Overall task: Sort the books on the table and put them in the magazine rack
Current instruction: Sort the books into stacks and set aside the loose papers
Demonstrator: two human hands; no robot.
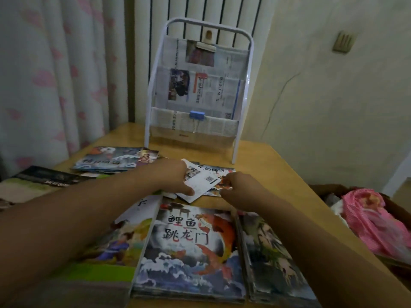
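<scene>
Picture books lie spread on the wooden table (262, 165). In the middle, my left hand (175, 176) holds a small white-backed book (200, 182) with a barcode, thumb pressed on its cover. My right hand (235, 185) pinches the edge of the colourful book (216, 172) lying beneath it. Close to me lies a carp-and-waves book (189, 247), with a green-edged book (115, 247) on its left and a dark book (273, 258) on its right. The white-framed magazine rack (241, 121) stands at the table's far edge, with newspapers in its tiers.
A stack of books (111, 161) lies at the far left, and a dark book (51, 176) lies further left. Pink cloth (373, 221) fills a box off the table's right side. A curtain hangs at the left; a radiator is behind the rack.
</scene>
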